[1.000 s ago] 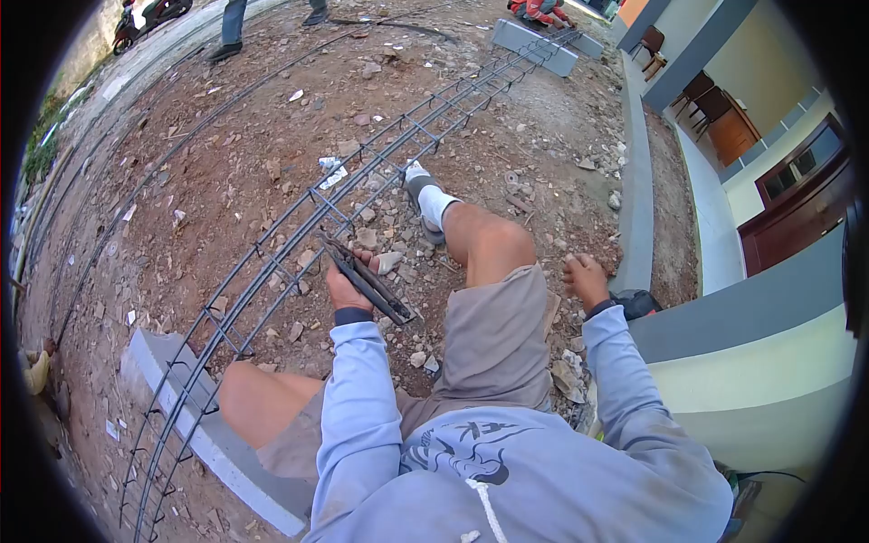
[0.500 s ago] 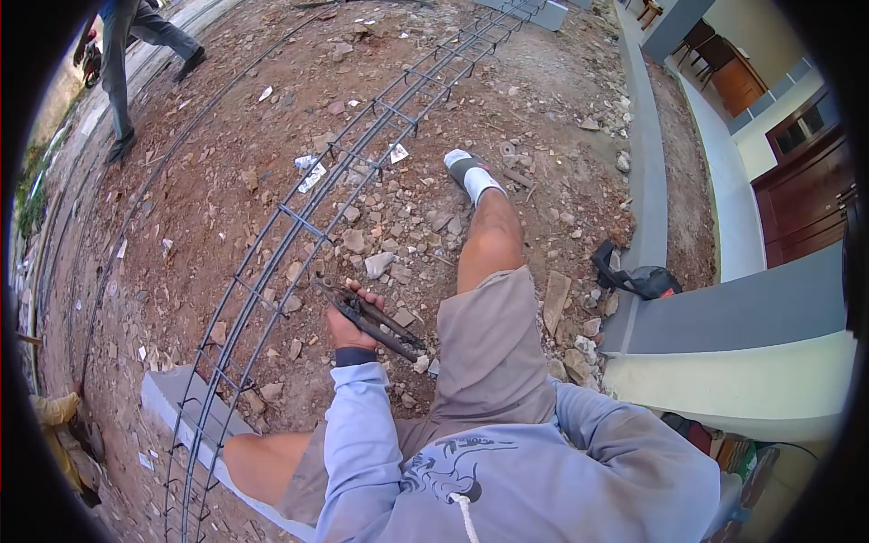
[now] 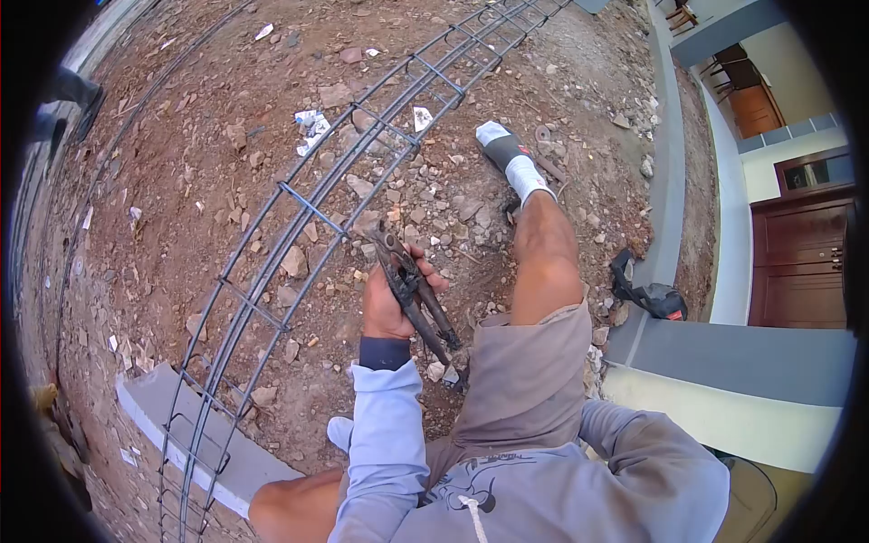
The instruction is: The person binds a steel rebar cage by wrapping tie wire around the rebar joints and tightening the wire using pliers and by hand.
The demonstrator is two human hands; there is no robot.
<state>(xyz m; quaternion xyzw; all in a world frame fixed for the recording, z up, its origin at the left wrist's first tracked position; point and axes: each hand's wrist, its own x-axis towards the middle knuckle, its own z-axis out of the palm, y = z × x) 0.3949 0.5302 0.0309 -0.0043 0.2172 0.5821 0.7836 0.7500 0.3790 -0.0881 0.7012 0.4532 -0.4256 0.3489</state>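
My left hand (image 3: 389, 303) is wrapped around a pair of dark, worn pincers (image 3: 405, 281). Their jaws point up and away, close to the edge of a long rebar cage (image 3: 299, 204), and the two handles come down toward my shorts. A small gap seems to lie between the jaws and the nearest bar, though touching is hard to rule out. The cage is made of long bars with several square stirrups, and it curves across the view from lower left to the top. My right hand is out of sight; only the right sleeve (image 3: 647, 457) shows.
Rubble and stones (image 3: 434, 213) cover the dirt around my outstretched leg. A grey slab (image 3: 249, 462) lies under the cage's near end. To the right are a black bag (image 3: 654, 297) and a grey-topped low wall (image 3: 742, 357). Another person's shoes (image 3: 86, 109) show at upper left.
My left hand and the pincers sit farther right and slightly higher in the view, which has itself shifted. The walking person has moved mostly out at the left. My other socked foot now shows.
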